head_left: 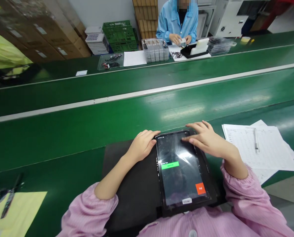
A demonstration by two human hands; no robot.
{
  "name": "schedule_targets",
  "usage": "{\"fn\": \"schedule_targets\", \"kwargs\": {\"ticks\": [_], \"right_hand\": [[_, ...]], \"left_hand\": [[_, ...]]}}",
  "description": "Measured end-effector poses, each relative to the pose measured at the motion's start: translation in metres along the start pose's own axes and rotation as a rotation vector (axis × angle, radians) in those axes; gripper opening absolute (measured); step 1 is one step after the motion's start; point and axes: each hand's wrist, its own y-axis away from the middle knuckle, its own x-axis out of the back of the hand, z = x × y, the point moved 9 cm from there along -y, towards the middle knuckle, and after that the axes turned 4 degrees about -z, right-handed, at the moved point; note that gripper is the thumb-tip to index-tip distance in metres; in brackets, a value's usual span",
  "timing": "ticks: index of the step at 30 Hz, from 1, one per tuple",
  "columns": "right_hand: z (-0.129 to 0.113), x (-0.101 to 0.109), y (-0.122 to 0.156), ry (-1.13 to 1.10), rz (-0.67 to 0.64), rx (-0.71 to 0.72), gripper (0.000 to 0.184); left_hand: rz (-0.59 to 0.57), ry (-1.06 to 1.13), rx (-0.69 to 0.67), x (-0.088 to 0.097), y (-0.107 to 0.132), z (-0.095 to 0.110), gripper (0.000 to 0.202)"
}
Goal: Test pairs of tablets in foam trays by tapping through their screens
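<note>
A black tablet (180,171) lies on a black mat (132,184) in front of me, its dark screen showing a green bar and an orange button. My left hand (142,144) curls against the tablet's upper left edge, fingers closed on the rim. My right hand (206,137) lies across the tablet's top right corner with fingers stretched out, fingertips touching the screen.
Printed sheets (257,148) with a pen (255,140) lie at right. A yellow sheet (15,210) with black tools lies at lower left. Green conveyor belts (112,115) run across. Beyond them a person in a blue coat (177,21) works among trays and crates (119,34).
</note>
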Motion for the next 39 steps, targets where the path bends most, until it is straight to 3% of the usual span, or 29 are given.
{"fn": "schedule_targets", "kwargs": {"ticks": [3,8,11,14,18,22,27,33,35,39], "right_hand": [[0.014,0.01,0.002,0.042,0.092,-0.097,0.051],[0.014,-0.005,-0.008,0.02,0.012,-0.073,0.048],[0.015,-0.001,-0.01,0.025,0.031,-0.113,0.045],[0.025,0.003,-0.01,0.034,-0.005,-0.27,0.041],[0.031,-0.013,-0.012,-0.018,-0.132,-0.465,0.041],[0.03,-0.019,-0.018,-0.08,-0.061,-0.53,0.037],[0.046,-0.021,-0.027,-0.551,0.059,-0.511,0.038],[0.05,-0.035,-0.044,-0.951,0.054,-0.359,0.059],[0.049,-0.031,-0.044,-0.924,0.092,-0.321,0.061],[0.049,-0.004,-0.029,-0.489,0.258,-0.347,0.042]], "left_hand": [[-0.001,-0.013,0.002,0.0,0.0,0.001,0.072],[-0.043,-0.047,0.002,-0.002,-0.001,0.001,0.069],[-0.136,-0.098,0.0,-0.006,0.0,-0.003,0.063],[-0.214,-0.126,-0.018,-0.01,0.003,-0.008,0.067],[-0.218,-0.121,0.022,-0.01,0.005,-0.015,0.07],[-0.221,-0.097,0.068,-0.014,0.008,-0.021,0.065],[-0.224,-0.128,0.097,-0.017,0.013,-0.038,0.062],[-0.198,-0.133,0.059,-0.017,0.015,-0.057,0.063],[-0.197,-0.121,0.059,-0.017,0.015,-0.059,0.062],[-0.212,-0.074,0.083,-0.018,0.014,-0.056,0.062]]}}
